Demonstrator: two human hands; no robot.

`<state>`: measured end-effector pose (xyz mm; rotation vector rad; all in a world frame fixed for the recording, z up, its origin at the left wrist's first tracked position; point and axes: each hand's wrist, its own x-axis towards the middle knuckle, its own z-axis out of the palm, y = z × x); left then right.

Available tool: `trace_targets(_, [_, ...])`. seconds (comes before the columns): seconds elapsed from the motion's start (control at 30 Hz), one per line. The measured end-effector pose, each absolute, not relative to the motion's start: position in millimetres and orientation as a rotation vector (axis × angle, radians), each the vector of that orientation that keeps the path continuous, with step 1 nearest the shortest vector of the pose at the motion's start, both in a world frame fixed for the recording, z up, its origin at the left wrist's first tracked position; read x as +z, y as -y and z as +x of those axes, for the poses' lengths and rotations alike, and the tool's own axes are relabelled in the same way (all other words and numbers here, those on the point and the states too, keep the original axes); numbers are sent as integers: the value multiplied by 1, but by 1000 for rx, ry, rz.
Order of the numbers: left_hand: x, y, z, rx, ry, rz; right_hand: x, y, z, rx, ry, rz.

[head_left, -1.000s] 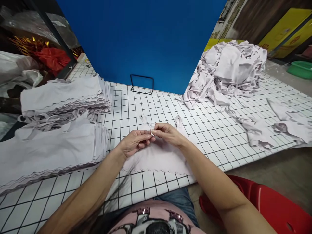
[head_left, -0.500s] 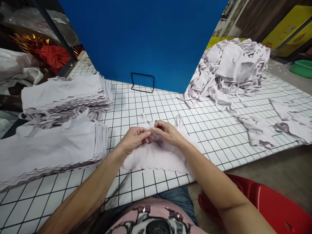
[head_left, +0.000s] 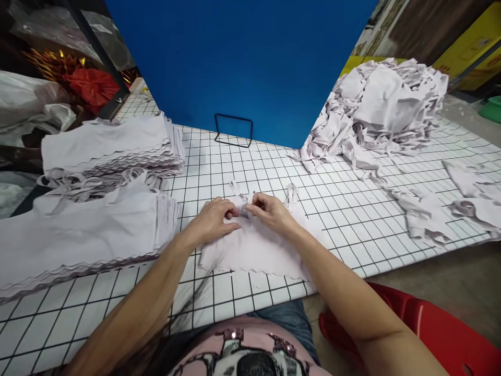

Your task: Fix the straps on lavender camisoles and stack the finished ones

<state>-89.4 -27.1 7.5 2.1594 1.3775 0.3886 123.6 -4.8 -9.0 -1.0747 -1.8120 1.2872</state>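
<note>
A pale pinkish-white camisole top (head_left: pixel 254 253) lies flat in front of me, its wavy hem towards me and its thin straps (head_left: pixel 291 193) at the far side. My right hand (head_left: pixel 272 213) pinches the camisole's top edge between thumb and forefinger near the middle. On the left part of the same edge rests my left hand (head_left: pixel 213 219), its thumb held apart from the curled fingers, with nothing visible between them. Whatever small detail lies at my right fingertips is too small to make out.
Two neat stacks of folded camisoles (head_left: pixel 97 224) stand on the left. A loose heap of them (head_left: pixel 383 104) lies at the back right, with a few strewn nearer. A blue board (head_left: pixel 242 62) with a wire stand (head_left: pixel 235 145) rises behind. Beside me is a red chair (head_left: pixel 442 329).
My left thumb and fingers have parted from their pinch, and the left hand has drawn slightly away from the right. My right hand keeps its pinch. The view has shifted a little.
</note>
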Motion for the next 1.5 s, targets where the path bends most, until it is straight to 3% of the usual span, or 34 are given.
trace_targets(0.6, [0,35,-73,591,-1233,1932,0,6,139,1446,2003,-875])
trace_targets(1.5, [2,31,-71,507,-1264,1930,1,10,132,1292,2072,-858])
